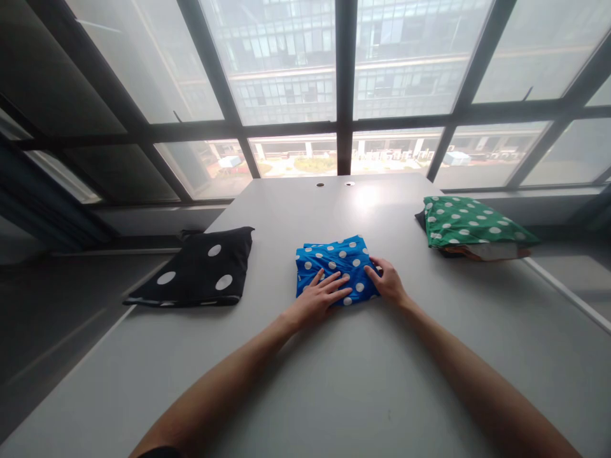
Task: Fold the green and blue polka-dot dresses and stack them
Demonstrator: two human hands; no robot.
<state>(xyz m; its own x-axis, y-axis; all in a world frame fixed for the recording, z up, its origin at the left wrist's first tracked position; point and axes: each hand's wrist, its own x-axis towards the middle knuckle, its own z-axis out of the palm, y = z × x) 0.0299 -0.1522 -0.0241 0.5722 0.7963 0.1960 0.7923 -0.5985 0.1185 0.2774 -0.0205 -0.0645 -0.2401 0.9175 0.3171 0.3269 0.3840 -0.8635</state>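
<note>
A folded blue cloth (334, 257) with white polka dots lies in the middle of the white table. My left hand (321, 298) rests flat on its near part, fingers spread, pressing on top of the fabric. At the cloth's right edge is my right hand (387, 278), its thumb and fingers closed around the folded border. The fingertips under that edge are partly hidden. The cloth's outline is roughly rectangular, with some creases and uneven layers along the far side.
On the left of the table (305, 381) lies a folded black cloth (203, 264) with large white dots. A stack of folded cloths, a green dotted one (472, 222) on top, overhangs the right edge. Two cable holes and windows are at the far end.
</note>
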